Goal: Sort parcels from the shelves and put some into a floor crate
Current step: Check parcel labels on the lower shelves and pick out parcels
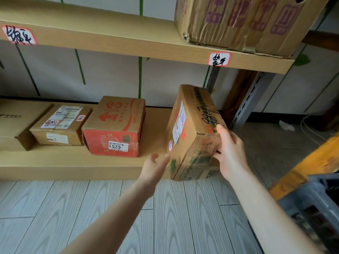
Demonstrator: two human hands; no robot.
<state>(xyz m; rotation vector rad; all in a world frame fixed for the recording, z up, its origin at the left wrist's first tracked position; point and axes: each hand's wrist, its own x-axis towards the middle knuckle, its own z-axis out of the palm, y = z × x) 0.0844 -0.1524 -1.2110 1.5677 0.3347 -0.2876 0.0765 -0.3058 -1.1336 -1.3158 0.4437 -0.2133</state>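
A brown cardboard parcel [192, 129] with green print, a white label and black handwriting is tilted up on its edge at the right end of the lower shelf [69, 165]. My right hand [230, 153] grips its near right corner. My left hand [156, 165] is open just left of the parcel's lower edge, fingers apart, not clearly touching it. A grey plastic crate [311, 204] stands on the floor at the lower right, partly cut off.
On the lower shelf sit a red-and-brown box [113, 129] marked 6251, a smaller labelled box [60, 125] and a flat carton [16, 121] at far left. A big taped carton [242, 22] sits on the upper shelf. An orange beam [311, 162] crosses above the crate.
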